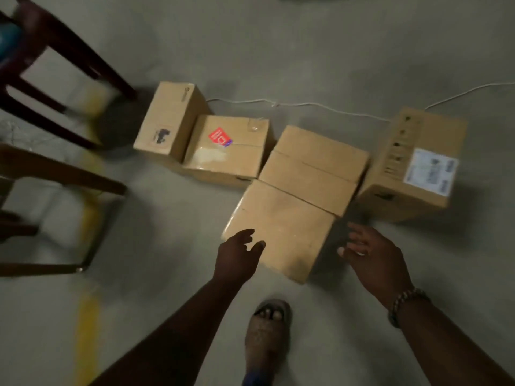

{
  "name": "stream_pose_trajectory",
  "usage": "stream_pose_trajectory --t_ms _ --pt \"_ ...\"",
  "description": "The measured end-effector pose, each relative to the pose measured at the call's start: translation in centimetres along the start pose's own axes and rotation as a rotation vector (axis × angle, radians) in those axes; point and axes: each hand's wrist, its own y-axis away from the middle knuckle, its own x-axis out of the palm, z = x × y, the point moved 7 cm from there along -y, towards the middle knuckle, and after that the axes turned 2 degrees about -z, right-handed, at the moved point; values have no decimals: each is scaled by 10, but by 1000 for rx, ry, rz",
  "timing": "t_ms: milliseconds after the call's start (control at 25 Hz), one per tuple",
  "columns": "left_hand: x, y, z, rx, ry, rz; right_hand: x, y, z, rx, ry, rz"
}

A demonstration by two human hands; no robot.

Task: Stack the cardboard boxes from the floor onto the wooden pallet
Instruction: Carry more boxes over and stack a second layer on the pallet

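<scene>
head view: nearest box (pixel 278 229) lies flat on the floor (pixel 306 51). left hand (pixel 239 254) over its near-left corner, fingers loose and apart, holding nothing; contact unclear. right hand (pixel 373 257) just beside its right edge, fingers spread, empty. red-sticker box (pixel 225 151) behind it to the left, labelled box (pixel 412 168) behind-right.

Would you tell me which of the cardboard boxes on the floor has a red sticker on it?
The second box from the left; its top bears the red sticker, unlike the others.
</scene>
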Motion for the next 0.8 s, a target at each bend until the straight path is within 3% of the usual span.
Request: stream_pose_trajectory --t_ms 200,360,520,680,800 --pt "-6 -86 102 -145 -33 35 117 -49 -47 312 -9 53" --pt "45 -99 142 -315 -30 195 136 -69 -86 509 -4 -50" --pt "127 -61 132 -331 -19 455 123 -115 -94 547 -178 -171" --pt "203 -16 98 -450 257 656 133 -144 -93 520 -439 -91" --pt "229 2 82 -624 668 562 142 -138 -97 507 -488 -50"
